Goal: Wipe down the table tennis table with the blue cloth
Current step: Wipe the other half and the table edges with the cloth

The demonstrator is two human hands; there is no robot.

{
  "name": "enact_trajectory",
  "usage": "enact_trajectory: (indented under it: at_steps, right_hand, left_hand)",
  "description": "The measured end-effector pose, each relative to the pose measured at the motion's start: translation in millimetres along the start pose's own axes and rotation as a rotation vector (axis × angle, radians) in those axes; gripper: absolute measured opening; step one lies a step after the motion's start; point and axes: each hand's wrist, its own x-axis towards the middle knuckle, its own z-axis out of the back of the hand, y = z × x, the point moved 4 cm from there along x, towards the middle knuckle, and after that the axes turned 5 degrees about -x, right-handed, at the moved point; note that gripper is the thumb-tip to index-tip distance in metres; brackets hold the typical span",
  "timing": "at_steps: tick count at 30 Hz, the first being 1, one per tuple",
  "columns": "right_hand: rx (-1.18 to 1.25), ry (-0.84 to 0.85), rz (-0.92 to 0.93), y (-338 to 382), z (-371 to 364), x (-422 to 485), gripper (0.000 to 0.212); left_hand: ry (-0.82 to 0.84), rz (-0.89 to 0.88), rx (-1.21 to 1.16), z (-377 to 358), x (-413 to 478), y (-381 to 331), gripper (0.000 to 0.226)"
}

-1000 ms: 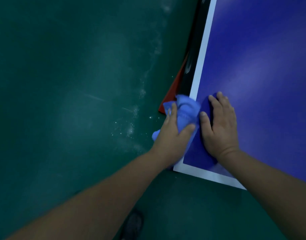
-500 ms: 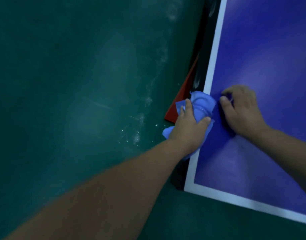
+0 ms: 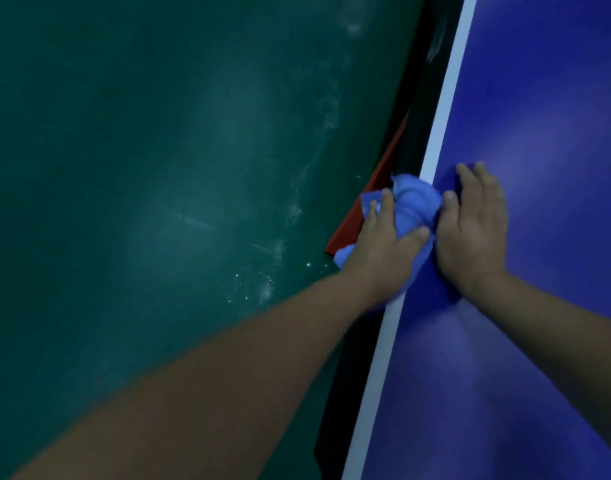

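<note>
Gripping the bunched blue cloth (image 3: 414, 206) in the left hand (image 3: 380, 258), fingers curled round it, at the white side edge of the table (image 3: 546, 98). Pressing the right hand (image 3: 473, 230) flat on the top beside the cloth, fingers straight.

free: blue counter (image 3: 556, 98) beyond and right of right hand (image 3: 470, 233) | free: green floor (image 3: 158, 168) leftward | blocked: counter edge, left hand (image 3: 380, 254) gripping bunched blue cloth (image 3: 414, 206) | below edge: red panel (image 3: 345, 233), dark frame (image 3: 421, 98)
</note>
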Motion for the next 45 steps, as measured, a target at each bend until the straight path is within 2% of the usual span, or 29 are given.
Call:
enact_trajectory:
  at_steps: [4,7,11,13,22,25,31,36,40,45]
  right_hand:
    - [0.026,0.031,0.002,1,2,-2,0.06]
    - [0.022,0.038,-0.012,0,2,-2,0.06]
    - [0.025,0.04,-0.01,1,2,-3,0.06]
    - [0.029,0.043,-0.019,1,2,-3,0.06]
    - [0.004,0.045,-0.018,0,1,-2,0.06]
    - [0.017,0.059,-0.031,0,2,-1,0.06]
    - [0.021,0.032,-0.012,0,0,-4,0.058]
    - [0.018,0.045,-0.03,0,1,-1,0.059]
    - [0.028,0.054,-0.018,2,3,-3,0.059]
    - [0.029,0.043,-0.023,-1,1,-1,0.06]
  left_hand:
    - [-0.016,0.017,-0.001,-2,50,-27,0.083]
    - [-0.044,-0.046,-0.025,-4,17,-12,0.08]
    - [-0.024,-0.042,-0.109,-6,-46,23,0.081]
    - [-0.005,-0.05,-0.107,-6,-51,24,0.081]
    - [-0.077,-0.008,-0.045,-6,75,-29,0.084]
    - [-0.092,-0.023,-0.107,-5,43,-20,0.097]
    - [-0.041,-0.038,-0.094,-5,-23,10,0.085]
    - [-0.033,-0.06,0.001,-5,45,-21,0.08]
    - [-0.03,-0.018,0.08,-4,98,-49,0.086]
    - [-0.049,-0.099,-0.047,-5,15,-19,0.081]
